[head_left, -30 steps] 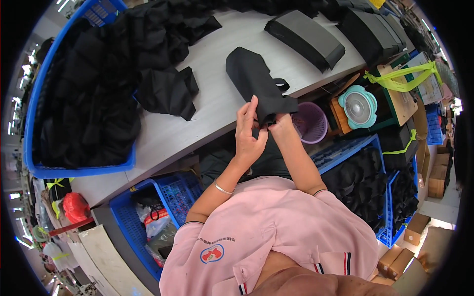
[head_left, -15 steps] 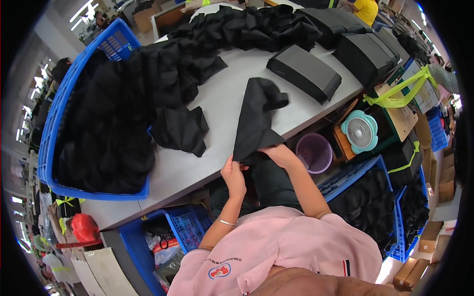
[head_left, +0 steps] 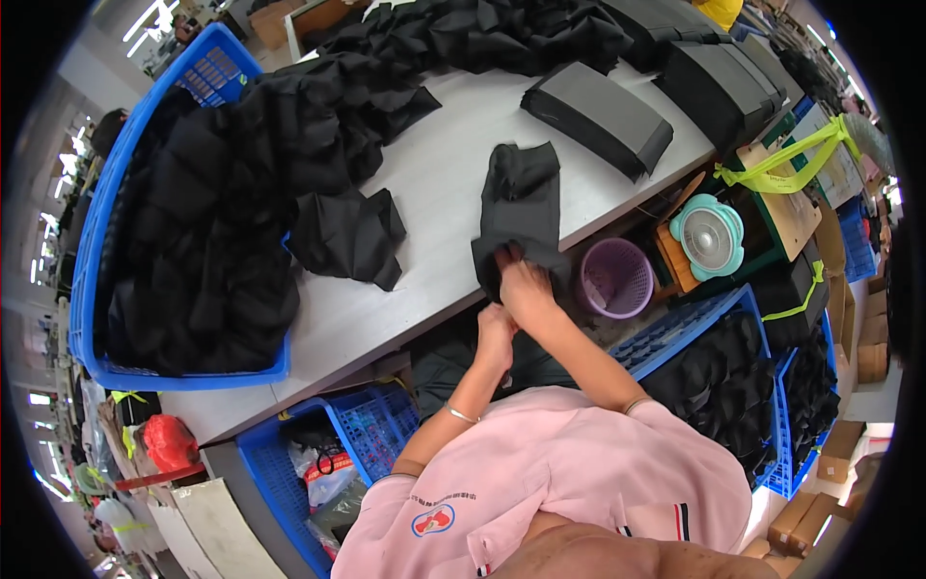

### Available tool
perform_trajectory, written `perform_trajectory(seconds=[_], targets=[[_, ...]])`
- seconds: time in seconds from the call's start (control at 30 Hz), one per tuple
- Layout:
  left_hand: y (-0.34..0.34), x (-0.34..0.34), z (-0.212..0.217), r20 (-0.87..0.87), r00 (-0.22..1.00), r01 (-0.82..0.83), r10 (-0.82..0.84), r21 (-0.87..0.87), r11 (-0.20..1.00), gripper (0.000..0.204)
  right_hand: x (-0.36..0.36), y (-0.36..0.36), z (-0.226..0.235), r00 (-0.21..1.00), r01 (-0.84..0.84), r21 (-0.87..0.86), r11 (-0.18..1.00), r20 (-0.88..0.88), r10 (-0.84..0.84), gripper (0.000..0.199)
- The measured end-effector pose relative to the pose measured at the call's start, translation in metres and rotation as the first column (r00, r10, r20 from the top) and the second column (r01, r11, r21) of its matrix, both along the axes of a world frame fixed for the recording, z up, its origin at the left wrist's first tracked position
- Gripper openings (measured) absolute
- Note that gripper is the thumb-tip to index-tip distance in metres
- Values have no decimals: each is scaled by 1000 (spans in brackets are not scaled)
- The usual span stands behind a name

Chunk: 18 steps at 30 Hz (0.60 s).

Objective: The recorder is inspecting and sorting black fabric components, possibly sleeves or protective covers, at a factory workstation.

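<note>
Since half a second ago, both hands are sliding down toward the near edge of the bench [head_left: 434,193], and the black fabric piece [head_left: 521,217] is now lying flatter there. Right hand [head_left: 526,289] is pinching its lower edge with closed fingers; left hand [head_left: 497,333] is sitting just below, its grip hidden.

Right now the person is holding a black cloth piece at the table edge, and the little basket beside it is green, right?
Not quite. The head view shows both hands, left hand and right hand, on the black cloth piece at the edge of the table, but the little basket beside it is purple, not green.
</note>
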State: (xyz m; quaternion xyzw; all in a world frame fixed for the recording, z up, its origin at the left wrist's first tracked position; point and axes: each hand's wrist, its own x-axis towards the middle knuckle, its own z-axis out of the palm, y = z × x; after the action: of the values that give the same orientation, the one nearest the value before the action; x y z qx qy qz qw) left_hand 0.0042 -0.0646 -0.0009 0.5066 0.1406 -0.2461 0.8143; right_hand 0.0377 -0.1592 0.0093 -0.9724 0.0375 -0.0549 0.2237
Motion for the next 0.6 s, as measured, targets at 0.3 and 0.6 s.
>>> perform_trajectory(seconds=[0.3, 0.6], targets=[[8, -5, -21, 268, 950, -136, 160, -107, 985, 27, -3, -5, 0, 992, -95, -51, 994, -93, 90, 29], [34, -23, 43, 636, 772, -254, -14, 328, 910, 6, -19, -19, 6, 986, -159, 49, 986, -40, 161, 33]])
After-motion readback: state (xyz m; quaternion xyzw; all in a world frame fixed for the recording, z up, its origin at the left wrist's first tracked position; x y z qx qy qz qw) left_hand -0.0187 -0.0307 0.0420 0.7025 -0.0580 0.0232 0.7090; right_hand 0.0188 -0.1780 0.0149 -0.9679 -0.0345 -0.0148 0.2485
